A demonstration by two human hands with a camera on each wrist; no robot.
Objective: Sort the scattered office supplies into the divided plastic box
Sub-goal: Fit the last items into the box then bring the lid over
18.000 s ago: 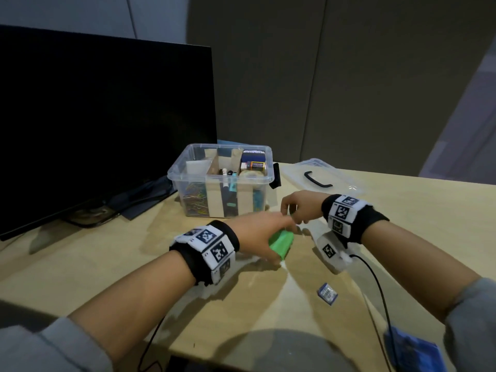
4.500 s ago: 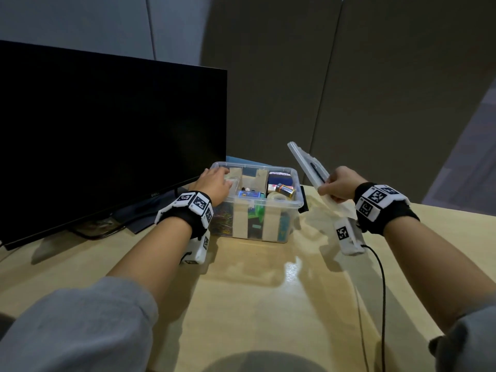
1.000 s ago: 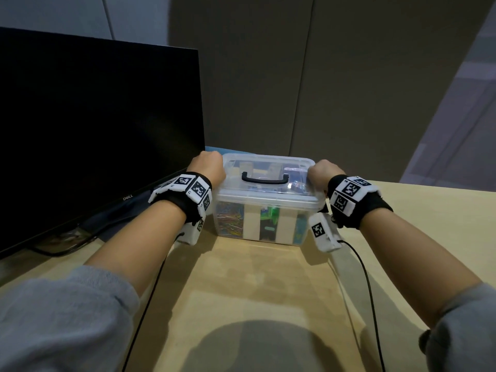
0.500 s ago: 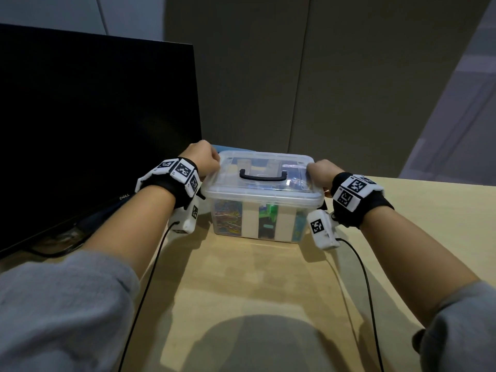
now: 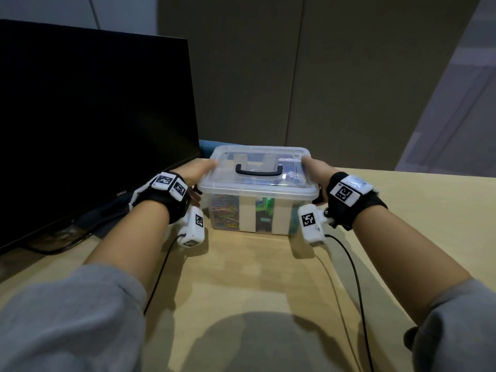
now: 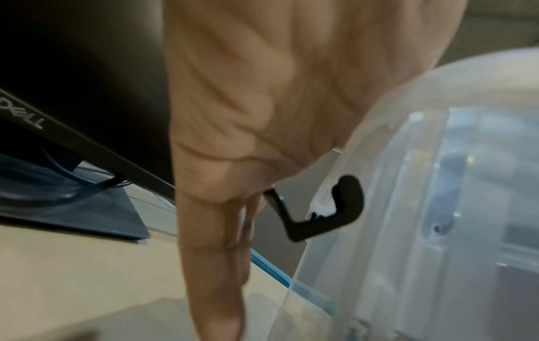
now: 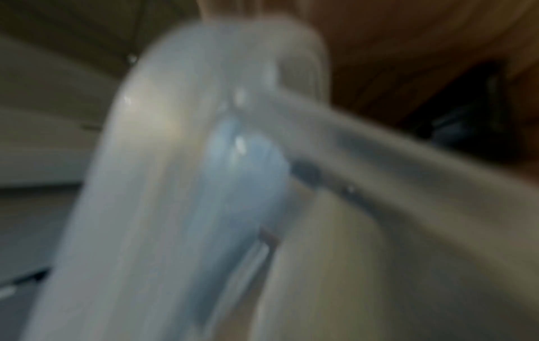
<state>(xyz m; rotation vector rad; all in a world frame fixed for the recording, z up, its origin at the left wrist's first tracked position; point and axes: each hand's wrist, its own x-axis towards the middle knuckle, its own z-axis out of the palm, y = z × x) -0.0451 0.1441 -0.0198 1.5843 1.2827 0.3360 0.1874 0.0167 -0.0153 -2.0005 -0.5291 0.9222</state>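
Clear plastic box (image 5: 249, 216) sits on the wooden surface (image 5: 255, 277), just right of the monitor (image 5: 88, 124), near the far edge. Lid (image 5: 257, 178) is on the box, w/ black carry handle (image 5: 259, 171) lying flat across its top centre. Thru the near wall: cardboard dividers, coloured paper clips (image 5: 225, 214) in the left compartment, green items (image 5: 265, 208) in the middle one; right compartment contents too blurred to tell.

Left hand (image 5: 197, 170) is at the box's left end, touching the lid edge. Left wrist view: palm against the lid rim, fingers (image 6: 215, 265) pointing down the side wall, roughly straight; black side latch (image 6: 323, 207) sits just beside the palm, between hand and box wall. This grip looks released – pressing, not curled round anything.

Right hand (image 5: 315, 170) is at the box's right end, touching the lid edge, mirror of the left. Right wrist view is heavily blurred: only lid rim (image 7: 181, 138) close to lens and a dark shape at right. Cannot tell whether this grip is clenched or slack, or if fingers wrap the rim.

Both wrists carry black bands w/ printed marker tags & white camera units; cables trail back over the surface. Grey sleeves at bottom of head view.
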